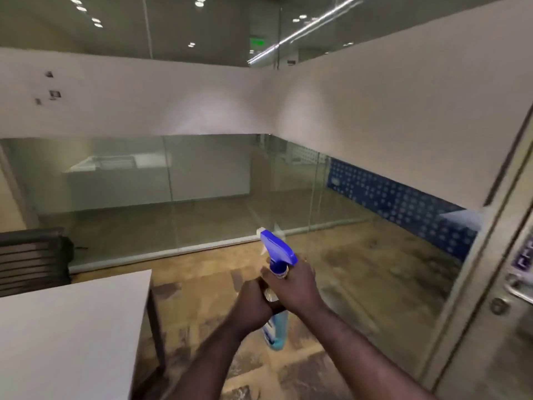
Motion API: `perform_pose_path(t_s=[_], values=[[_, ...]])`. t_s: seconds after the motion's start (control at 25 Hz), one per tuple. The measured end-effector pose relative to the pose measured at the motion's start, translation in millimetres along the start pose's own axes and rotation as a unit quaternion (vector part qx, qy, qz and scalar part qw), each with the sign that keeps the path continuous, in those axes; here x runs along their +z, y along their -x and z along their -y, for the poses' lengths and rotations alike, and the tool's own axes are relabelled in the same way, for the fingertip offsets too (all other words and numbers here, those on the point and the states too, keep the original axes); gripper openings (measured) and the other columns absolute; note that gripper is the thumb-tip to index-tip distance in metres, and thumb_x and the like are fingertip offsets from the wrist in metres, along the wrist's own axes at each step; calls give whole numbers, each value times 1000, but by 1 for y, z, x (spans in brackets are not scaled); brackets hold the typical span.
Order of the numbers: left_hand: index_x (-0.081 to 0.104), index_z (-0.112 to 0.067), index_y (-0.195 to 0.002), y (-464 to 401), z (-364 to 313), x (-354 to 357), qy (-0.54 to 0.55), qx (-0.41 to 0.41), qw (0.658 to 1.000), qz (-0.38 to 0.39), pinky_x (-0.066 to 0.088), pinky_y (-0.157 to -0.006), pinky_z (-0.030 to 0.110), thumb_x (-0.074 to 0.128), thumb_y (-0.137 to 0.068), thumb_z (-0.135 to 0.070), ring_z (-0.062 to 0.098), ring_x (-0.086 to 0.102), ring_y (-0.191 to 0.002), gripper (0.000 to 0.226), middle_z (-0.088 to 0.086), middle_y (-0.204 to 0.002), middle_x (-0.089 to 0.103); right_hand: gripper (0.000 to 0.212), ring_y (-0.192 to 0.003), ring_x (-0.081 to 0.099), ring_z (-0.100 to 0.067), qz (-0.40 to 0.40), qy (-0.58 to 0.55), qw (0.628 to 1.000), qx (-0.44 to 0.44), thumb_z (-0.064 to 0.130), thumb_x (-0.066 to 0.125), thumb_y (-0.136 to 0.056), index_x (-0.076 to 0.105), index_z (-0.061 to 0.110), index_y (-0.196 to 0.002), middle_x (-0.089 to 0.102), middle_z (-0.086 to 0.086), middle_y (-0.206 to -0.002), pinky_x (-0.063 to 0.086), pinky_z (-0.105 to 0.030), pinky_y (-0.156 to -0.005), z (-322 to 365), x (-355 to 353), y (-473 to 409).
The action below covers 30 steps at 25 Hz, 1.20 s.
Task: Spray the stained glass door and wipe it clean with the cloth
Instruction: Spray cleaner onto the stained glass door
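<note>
A spray bottle [278,327] with a blue trigger head and pale blue liquid is held upright in front of me, low in the view. My left hand [253,304] wraps around the bottle's body. My right hand [297,281] grips its neck just under the trigger head. The nozzle points away, toward the far left. The glass door [487,327] stands at the right edge, with a metal frame, a lever handle [519,287] and a round lock. No cloth is in view.
A white table [72,327] fills the lower left, with a dark chair [31,255] behind it. Glass partitions with a frosted band enclose the room ahead and to the right. Mottled brown carpet covers the floor between table and door.
</note>
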<state>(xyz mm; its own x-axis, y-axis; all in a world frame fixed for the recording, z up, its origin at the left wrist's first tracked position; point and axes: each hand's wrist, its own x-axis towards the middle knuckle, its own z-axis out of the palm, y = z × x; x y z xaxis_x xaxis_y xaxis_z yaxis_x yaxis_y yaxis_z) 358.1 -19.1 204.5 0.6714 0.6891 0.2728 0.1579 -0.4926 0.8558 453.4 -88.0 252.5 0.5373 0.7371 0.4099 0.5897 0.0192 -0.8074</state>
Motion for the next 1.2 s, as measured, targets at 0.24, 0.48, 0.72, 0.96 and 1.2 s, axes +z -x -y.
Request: perform_pose_path(t_s=[0.24,0.48,0.72,0.96,1.2], values=[[69,-32,-103,-36,-84,142,59,79,984,148,48,-77,11,83,-73,-10,-9,67,-94,39,-21,-94,74,34,-86,64,-22,-110,24,993,32,48,65,-69,65,18,-87,69,-1,-83,48,-46,-88,-55,-154,13],[68,-27,-107,-44,-191,286,120,152,945,265,53,-85,19,80,-74,-14,1,69,-102,38,-19,-104,75,46,-72,65,-19,-259,63,963,45,56,64,-66,63,14,-84,68,-3,-72,55,-43,-72,-88,-316,47],[68,-23,-111,-43,-299,396,136,212,900,355,58,-85,28,80,-78,-9,6,71,-101,38,-10,-104,77,23,-73,62,-14,-340,128,930,56,49,67,-74,58,28,-75,64,5,-71,54,-42,-78,-91,-458,82],[68,-21,-112,-57,-379,457,95,275,852,436,58,-89,32,81,-78,-20,7,70,-100,36,-7,-105,75,19,-72,57,-8,-434,204,876,55,46,64,-79,59,28,-77,62,9,-68,36,-32,-83,-89,-545,92],[71,-18,-104,-93,-420,483,93,323,816,470,57,-92,41,82,-76,-22,20,70,-98,30,0,-101,76,34,-64,45,2,-506,307,803,66,52,60,-81,41,33,-59,47,14,-54,35,-33,-84,-85,-585,70]])
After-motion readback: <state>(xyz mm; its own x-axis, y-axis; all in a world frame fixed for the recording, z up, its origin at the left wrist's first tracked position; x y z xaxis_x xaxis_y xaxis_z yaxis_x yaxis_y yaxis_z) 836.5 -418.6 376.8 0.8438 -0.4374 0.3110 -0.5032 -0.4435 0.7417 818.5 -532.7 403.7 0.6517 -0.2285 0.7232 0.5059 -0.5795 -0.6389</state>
